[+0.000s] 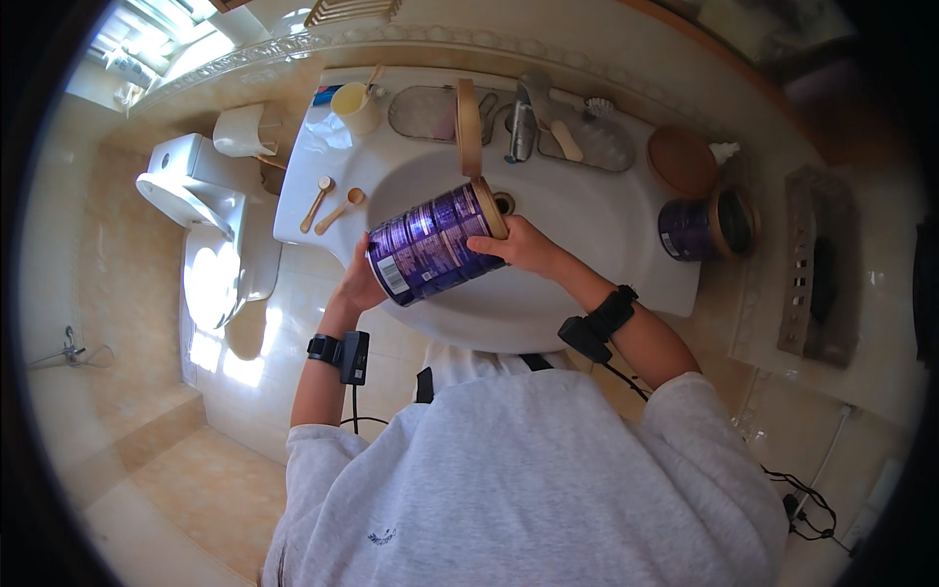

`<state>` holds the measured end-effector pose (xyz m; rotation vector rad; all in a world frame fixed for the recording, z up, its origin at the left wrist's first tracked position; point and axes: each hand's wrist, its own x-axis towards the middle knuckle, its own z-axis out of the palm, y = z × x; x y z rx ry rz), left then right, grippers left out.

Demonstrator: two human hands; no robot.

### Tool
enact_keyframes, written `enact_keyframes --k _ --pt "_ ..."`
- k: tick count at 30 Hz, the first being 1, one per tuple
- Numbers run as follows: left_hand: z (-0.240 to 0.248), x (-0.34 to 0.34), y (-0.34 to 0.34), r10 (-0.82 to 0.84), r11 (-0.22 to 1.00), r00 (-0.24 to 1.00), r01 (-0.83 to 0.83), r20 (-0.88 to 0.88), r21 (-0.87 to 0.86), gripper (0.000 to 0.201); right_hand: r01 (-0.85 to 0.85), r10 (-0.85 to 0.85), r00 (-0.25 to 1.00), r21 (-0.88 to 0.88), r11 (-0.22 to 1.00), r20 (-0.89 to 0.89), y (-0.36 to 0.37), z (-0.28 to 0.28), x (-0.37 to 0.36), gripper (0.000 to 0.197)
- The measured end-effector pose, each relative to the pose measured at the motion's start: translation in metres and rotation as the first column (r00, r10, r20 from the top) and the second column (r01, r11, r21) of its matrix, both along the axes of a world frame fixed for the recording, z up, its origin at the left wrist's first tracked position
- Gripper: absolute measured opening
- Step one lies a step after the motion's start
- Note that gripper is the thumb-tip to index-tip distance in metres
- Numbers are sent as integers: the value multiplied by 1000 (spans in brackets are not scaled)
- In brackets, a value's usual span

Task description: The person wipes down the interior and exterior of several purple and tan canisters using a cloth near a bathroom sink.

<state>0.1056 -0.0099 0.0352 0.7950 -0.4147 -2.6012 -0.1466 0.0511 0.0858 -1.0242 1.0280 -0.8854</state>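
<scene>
A purple tin can (425, 245) lies tilted over the white sink basin (421, 181), its rim end toward the drain. Its gold hinged lid (469, 132) stands swung open, pointing at the back of the sink. My left hand (360, 282) is closed around the can's base end. Near the rim, my right hand (518, 247) grips the can, thumb across its side. The can's inside is hidden from this view. Two small tan measuring scoops (318, 203) lie on the counter's left side.
A metal faucet (523, 122) stands behind the basin. On the right are a second purple can (690, 230) and a round brown lid (682, 159). A pale yellow cup (355, 106) sits back left. Farther left is a toilet (201, 210).
</scene>
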Motion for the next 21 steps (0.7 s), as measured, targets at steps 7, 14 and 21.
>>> enact_keyframes --k 7,14,21 --pt "27 -6 -10 -106 986 960 135 259 -96 60 -25 16 997 134 991 69 3 -20 -8 35" --pt "48 -10 -16 -38 970 717 193 696 -146 66 27 -42 997 205 978 70 1 -50 -9 46" --pt "66 -23 -12 48 938 611 245 790 -246 84 256 -292 951 263 930 106 -3 -85 -5 53"
